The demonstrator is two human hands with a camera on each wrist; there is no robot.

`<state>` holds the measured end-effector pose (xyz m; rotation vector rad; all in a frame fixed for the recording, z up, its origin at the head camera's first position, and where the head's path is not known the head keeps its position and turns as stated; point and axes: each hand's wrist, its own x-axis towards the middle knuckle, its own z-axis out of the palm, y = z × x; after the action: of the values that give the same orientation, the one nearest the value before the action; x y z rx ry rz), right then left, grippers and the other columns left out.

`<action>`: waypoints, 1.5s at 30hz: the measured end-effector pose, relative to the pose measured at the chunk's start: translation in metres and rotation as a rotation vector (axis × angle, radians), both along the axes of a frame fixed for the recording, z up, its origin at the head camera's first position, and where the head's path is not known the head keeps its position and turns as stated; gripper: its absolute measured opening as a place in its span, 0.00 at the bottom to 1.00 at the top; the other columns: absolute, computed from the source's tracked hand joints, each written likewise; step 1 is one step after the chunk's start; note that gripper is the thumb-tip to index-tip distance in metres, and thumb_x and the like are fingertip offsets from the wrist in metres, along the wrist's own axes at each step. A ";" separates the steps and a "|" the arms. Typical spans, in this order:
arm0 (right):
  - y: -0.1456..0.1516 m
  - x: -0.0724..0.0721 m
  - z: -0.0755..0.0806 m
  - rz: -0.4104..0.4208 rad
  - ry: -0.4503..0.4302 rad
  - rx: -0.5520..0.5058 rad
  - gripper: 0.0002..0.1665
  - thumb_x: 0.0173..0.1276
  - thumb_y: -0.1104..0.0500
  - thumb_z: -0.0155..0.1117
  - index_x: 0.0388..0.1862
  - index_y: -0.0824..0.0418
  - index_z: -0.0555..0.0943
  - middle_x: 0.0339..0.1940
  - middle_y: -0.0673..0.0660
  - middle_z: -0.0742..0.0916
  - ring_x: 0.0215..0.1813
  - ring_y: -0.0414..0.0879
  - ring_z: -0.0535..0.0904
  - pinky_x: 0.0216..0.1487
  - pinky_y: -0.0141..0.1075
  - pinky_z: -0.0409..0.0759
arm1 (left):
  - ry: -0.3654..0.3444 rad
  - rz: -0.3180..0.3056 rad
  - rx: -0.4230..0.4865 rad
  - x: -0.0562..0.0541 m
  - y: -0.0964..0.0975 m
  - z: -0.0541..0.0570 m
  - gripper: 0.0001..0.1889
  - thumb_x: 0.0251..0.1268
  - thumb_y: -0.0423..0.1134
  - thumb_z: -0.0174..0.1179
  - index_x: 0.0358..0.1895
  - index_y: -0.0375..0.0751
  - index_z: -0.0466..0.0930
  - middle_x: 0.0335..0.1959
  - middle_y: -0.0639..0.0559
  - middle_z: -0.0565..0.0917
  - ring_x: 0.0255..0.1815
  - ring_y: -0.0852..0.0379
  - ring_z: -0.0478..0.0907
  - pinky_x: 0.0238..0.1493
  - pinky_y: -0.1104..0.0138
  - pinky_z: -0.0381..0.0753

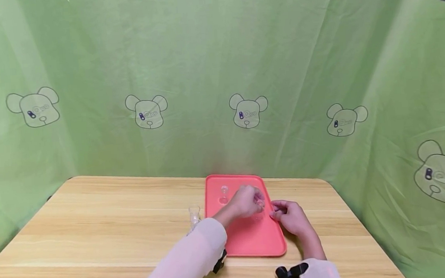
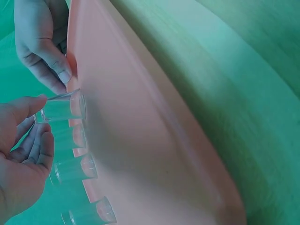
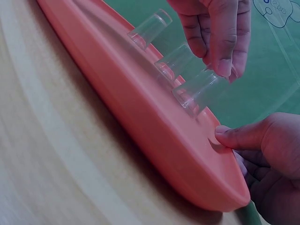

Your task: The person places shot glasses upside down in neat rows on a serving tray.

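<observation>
My left hand point(image 1: 245, 202) reaches over a coral-red tray point(image 1: 250, 241) and pinches a small clear cup point(image 2: 61, 108) between thumb and fingertips. In the left wrist view the cup's far end is right at the tray surface. Beside it stand other clear cups, one of them a standing cup point(image 2: 72, 169), in a row along the tray. My right hand point(image 1: 291, 216) grips the tray's right rim, its thumb point(image 3: 227, 137) on the upper side and the fingers below, as the right wrist view shows.
More clear cups point(image 1: 194, 212) stand on the wooden table point(image 1: 115, 226) just left of the tray, partly hidden by my left sleeve point(image 1: 200, 250). A green curtain point(image 1: 191, 145) with bear-head prints hangs behind the table and along its sides.
</observation>
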<state>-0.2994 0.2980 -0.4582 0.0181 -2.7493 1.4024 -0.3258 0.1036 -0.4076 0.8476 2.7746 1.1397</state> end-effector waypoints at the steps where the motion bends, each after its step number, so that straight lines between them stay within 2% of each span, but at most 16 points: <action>1: 0.000 0.000 0.000 0.001 0.002 0.002 0.22 0.71 0.69 0.65 0.62 0.72 0.79 0.45 0.62 0.85 0.47 0.51 0.80 0.47 0.38 0.82 | 0.002 -0.002 0.000 0.000 0.000 0.000 0.06 0.59 0.28 0.70 0.39 0.40 0.87 0.29 0.58 0.82 0.31 0.65 0.76 0.35 0.76 0.77; 8: -0.001 -0.001 0.000 -0.014 -0.008 0.014 0.22 0.71 0.69 0.63 0.63 0.71 0.79 0.46 0.61 0.85 0.47 0.52 0.80 0.49 0.38 0.82 | 0.020 -0.016 -0.004 0.000 -0.002 0.000 0.07 0.59 0.28 0.70 0.40 0.40 0.86 0.31 0.56 0.82 0.32 0.64 0.76 0.37 0.75 0.76; 12: -0.002 0.000 0.001 -0.017 -0.014 0.014 0.22 0.71 0.69 0.63 0.63 0.70 0.79 0.47 0.62 0.85 0.48 0.52 0.80 0.48 0.37 0.82 | 0.031 -0.022 -0.017 0.001 -0.004 0.002 0.09 0.61 0.29 0.69 0.45 0.38 0.87 0.35 0.53 0.84 0.35 0.63 0.77 0.39 0.75 0.78; 18: -0.003 0.000 0.001 -0.017 -0.007 0.018 0.22 0.71 0.69 0.64 0.63 0.70 0.79 0.46 0.62 0.85 0.47 0.52 0.80 0.47 0.35 0.82 | 0.058 -0.034 -0.063 0.005 -0.009 0.013 0.13 0.63 0.31 0.69 0.51 0.38 0.86 0.41 0.52 0.86 0.42 0.61 0.80 0.45 0.74 0.80; 22: -0.002 0.000 0.001 -0.019 -0.013 0.015 0.22 0.71 0.69 0.64 0.64 0.70 0.79 0.47 0.62 0.85 0.48 0.52 0.80 0.48 0.37 0.83 | 0.084 -0.073 -0.080 0.009 -0.017 0.024 0.15 0.63 0.30 0.69 0.52 0.38 0.86 0.43 0.51 0.86 0.43 0.60 0.80 0.45 0.74 0.79; 27: -0.002 0.000 0.001 -0.013 -0.013 0.020 0.23 0.71 0.69 0.64 0.64 0.71 0.78 0.47 0.62 0.85 0.47 0.52 0.80 0.50 0.40 0.83 | 0.130 -0.119 -0.093 0.014 -0.034 0.037 0.17 0.61 0.30 0.70 0.54 0.38 0.85 0.46 0.50 0.88 0.45 0.59 0.82 0.47 0.75 0.80; 30: -0.003 0.000 0.001 -0.013 -0.012 0.026 0.23 0.71 0.69 0.64 0.64 0.70 0.78 0.47 0.62 0.85 0.47 0.52 0.80 0.49 0.39 0.83 | 0.148 -0.137 -0.102 0.016 -0.046 0.041 0.18 0.60 0.29 0.70 0.55 0.38 0.85 0.46 0.51 0.88 0.46 0.58 0.83 0.47 0.75 0.80; 34: -0.003 -0.001 0.000 -0.016 -0.011 0.024 0.23 0.71 0.68 0.65 0.64 0.71 0.78 0.47 0.62 0.85 0.47 0.51 0.80 0.47 0.36 0.82 | 0.169 -0.158 -0.109 0.019 -0.064 0.043 0.18 0.59 0.28 0.71 0.53 0.38 0.86 0.45 0.52 0.87 0.45 0.59 0.82 0.46 0.74 0.80; 40: -0.003 -0.002 -0.002 -0.023 -0.004 0.015 0.22 0.71 0.68 0.65 0.63 0.70 0.79 0.46 0.61 0.85 0.46 0.52 0.79 0.47 0.36 0.81 | 0.192 -0.183 -0.109 0.023 -0.095 0.044 0.16 0.59 0.27 0.70 0.51 0.34 0.86 0.45 0.49 0.87 0.44 0.55 0.82 0.46 0.70 0.81; 45: -0.002 -0.001 -0.002 -0.027 -0.011 0.011 0.23 0.71 0.68 0.64 0.64 0.69 0.79 0.47 0.61 0.85 0.47 0.51 0.79 0.48 0.37 0.82 | 0.222 -0.173 -0.124 0.023 -0.118 0.041 0.15 0.59 0.27 0.70 0.50 0.35 0.85 0.43 0.49 0.87 0.44 0.53 0.82 0.47 0.67 0.82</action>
<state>-0.3009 0.2964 -0.4599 -0.0261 -2.7556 1.3852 -0.3030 -0.0144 -0.3662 1.2398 2.8332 0.8859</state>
